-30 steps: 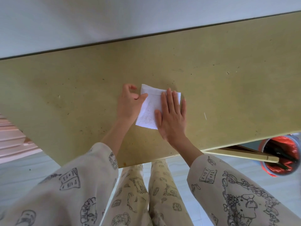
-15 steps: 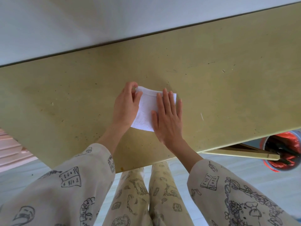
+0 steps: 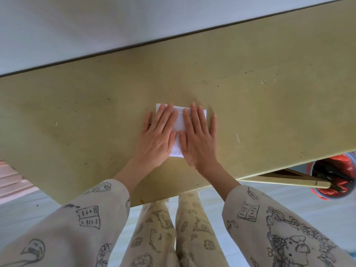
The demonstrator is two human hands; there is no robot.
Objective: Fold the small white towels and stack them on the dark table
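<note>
Since a moment ago, left hand point(image 3: 156, 139) swung over, flat-fingered beside right hand point(image 3: 198, 137), pressing folded towel point(image 3: 179, 124) on table point(image 3: 77, 112); no stack visible yet.

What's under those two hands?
A folded white towel lies flat on the table, pressed by the left hand and right hand. Most of it is covered.

Both hands point(image 3: 178, 134) flat on folded white towel point(image 3: 179, 124), olive table point(image 3: 269, 116).
</note>
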